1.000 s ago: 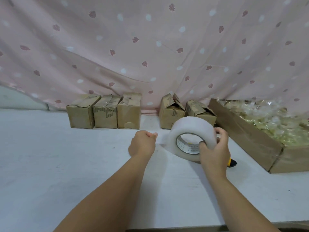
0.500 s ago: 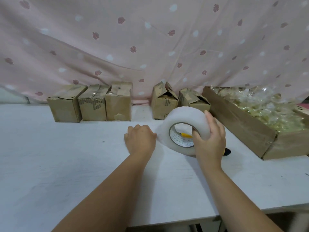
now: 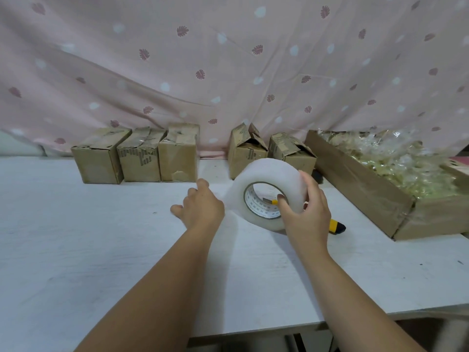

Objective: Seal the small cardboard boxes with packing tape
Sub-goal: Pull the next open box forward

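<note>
We are gripping the tape roll [image 3: 264, 179] in our right hand [image 3: 308, 217], thumb hooked into the core and fingers wrapped over the outer face. The roll is standing on edge low at the white table [image 3: 101, 237], touching it or just above, we cannot tell which. It is sitting in front of the two small boxes whose flaps are standing up, the left unsealed box [image 3: 245, 158] and the right unsealed box [image 3: 291, 156]. Our left hand [image 3: 200, 209] is hovering just beside the roll, fingers loosely spread and nothing visible in them. Because the film is clear, we cannot tell whether it is touching a loose tape end. We are judging the step in hand to be freeing that end, so we are aiming to turn the roll slowly while a left fingernail is feeling for the ridge, then peeling evenly so the strip is not splitting. The row of three boxes [image 3: 140, 161] farther left is looking closed already. The yellow knife [image 3: 338, 226] is lying behind our right hand, near for cutting.
</note>
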Available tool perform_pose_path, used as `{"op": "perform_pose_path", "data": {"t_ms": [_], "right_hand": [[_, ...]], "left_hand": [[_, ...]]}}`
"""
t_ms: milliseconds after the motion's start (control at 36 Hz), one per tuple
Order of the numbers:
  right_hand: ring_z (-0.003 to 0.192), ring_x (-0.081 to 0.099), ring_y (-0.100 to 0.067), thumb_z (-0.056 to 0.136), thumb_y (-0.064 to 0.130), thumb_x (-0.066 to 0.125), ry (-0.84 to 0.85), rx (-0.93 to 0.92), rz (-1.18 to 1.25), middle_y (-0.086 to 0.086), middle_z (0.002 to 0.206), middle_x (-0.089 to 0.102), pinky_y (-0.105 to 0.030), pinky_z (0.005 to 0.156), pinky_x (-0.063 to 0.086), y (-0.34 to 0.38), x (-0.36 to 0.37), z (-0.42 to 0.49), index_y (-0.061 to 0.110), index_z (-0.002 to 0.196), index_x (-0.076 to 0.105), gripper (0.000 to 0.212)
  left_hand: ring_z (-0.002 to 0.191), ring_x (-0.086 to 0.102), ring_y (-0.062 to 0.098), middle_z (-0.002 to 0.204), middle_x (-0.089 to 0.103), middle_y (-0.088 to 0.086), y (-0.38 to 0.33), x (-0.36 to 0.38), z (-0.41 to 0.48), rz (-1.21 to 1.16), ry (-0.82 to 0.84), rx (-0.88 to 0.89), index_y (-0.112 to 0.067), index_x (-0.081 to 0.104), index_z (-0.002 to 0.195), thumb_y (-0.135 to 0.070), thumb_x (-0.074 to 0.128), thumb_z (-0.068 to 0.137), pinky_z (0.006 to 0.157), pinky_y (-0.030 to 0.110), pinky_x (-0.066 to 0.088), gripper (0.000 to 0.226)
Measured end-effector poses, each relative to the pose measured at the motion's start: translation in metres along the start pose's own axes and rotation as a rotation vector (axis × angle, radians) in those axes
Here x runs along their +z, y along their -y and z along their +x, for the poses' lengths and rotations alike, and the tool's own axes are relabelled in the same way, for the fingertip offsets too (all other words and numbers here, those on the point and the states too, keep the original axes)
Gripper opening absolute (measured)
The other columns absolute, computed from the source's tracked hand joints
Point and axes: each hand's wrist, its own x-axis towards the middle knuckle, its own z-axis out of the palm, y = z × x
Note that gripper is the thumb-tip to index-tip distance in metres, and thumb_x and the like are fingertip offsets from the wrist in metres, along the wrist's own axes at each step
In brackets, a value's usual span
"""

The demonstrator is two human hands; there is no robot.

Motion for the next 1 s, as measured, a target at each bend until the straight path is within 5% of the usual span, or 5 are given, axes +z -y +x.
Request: {"op": "perform_pose_path", "data": {"t_ms": [167,528,694,806,1000], "right_hand": [[0.104,0.049,-0.009,0.081,0.016,0.072,-0.002,-0.01,-0.006,0.01,0.118,0.052,-0.023,0.084,0.038,0.0,0.0,0.001,0.029,0.136,0.049,0.061],[0.11,0.056,-0.018,0.08,0.035,0.075,0.097,0.094,0.074,0.01,0.123,0.056,-0.042,0.09,0.051,0.001,0.0,0.003,0.034,0.135,0.042,0.065],[0.112,0.055,-0.014,0.064,0.076,0.051,0.149,0.116,0.252,0.007,0.126,0.054,-0.032,0.088,0.049,0.005,-0.001,0.001,0.036,0.138,0.036,0.085],[0.087,0.058,-0.002,0.086,0.066,0.045,0.086,0.196,0.324,0.011,0.096,0.06,-0.017,0.067,0.042,0.005,-0.003,0.003,0.031,0.118,0.052,0.048],[0.073,0.058,-0.01,0.103,0.041,0.034,-0.19,0.262,0.227,0.007,0.072,0.062,-0.02,0.059,0.037,-0.002,-0.004,0.013,0.017,0.077,0.062,0.045]], "left_hand": [[0.109,0.053,0.018,0.127,0.059,0.001,0.007,-0.006,-0.003,-0.371,-0.019,0.254,-0.017,0.048,0.132,0.008,0.037,0.088,0.083,0.026,0.037,0.052],[0.12,0.048,0.027,0.124,0.057,0.008,0.008,0.001,-0.012,0.254,0.122,0.511,-0.014,0.043,0.136,-0.003,0.034,0.091,0.106,0.037,0.03,0.048],[0.116,0.053,0.021,0.128,0.057,-0.001,0.004,-0.004,-0.006,-0.436,0.029,0.212,-0.018,0.051,0.132,0.0,0.037,0.094,0.081,0.022,0.039,0.044],[0.104,0.058,0.016,0.111,0.066,-0.003,-0.008,-0.013,0.004,-0.919,0.069,0.049,-0.021,0.061,0.109,-0.01,0.051,0.095,0.084,0.025,0.043,0.02],[0.108,0.055,0.017,0.124,0.06,0.008,-0.058,-0.034,0.038,-0.595,0.179,0.44,-0.01,0.064,0.118,-0.006,0.049,0.098,0.088,0.018,0.039,0.025]]}}
